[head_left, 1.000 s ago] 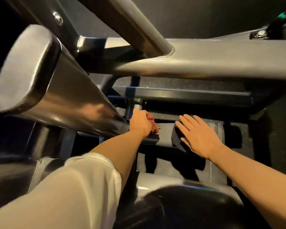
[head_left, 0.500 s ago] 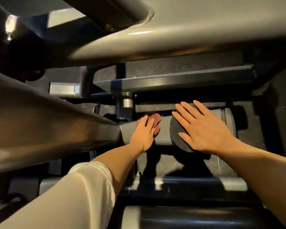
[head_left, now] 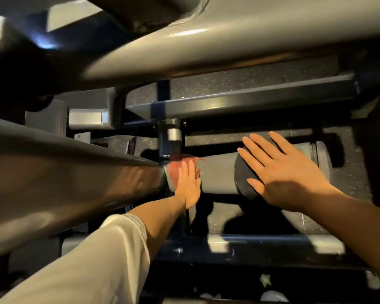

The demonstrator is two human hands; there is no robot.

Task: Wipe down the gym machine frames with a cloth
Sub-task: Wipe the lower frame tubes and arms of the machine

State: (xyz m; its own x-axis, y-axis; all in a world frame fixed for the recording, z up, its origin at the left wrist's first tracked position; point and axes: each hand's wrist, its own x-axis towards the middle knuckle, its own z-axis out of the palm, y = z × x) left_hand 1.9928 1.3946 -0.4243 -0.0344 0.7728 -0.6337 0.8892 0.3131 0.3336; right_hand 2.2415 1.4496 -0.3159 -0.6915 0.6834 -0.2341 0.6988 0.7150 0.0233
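Head view: a reddish cloth (head_left: 177, 170) is pressed flat against the grey frame tube (head_left: 217, 176), low in the machine, under the left hand (head_left: 188, 185), whose fingers are laid straight over it. The right hand (head_left: 281, 172) is spread flat, fingers straight, on the dark rubber collar (head_left: 242, 181) further along the same tube, seemingly as a brace. The cloth is judged to be light, thin and limp; it would be best held bunched under the palm, since a loose edge could be caught at the vertical post (head_left: 170, 139) just above. The painted tube is taken to be rigid and smooth. Compared with half a second ago, the left hand has been shifted slightly toward the joint with the large near tube (head_left: 64, 172), while the right hand has stayed put.
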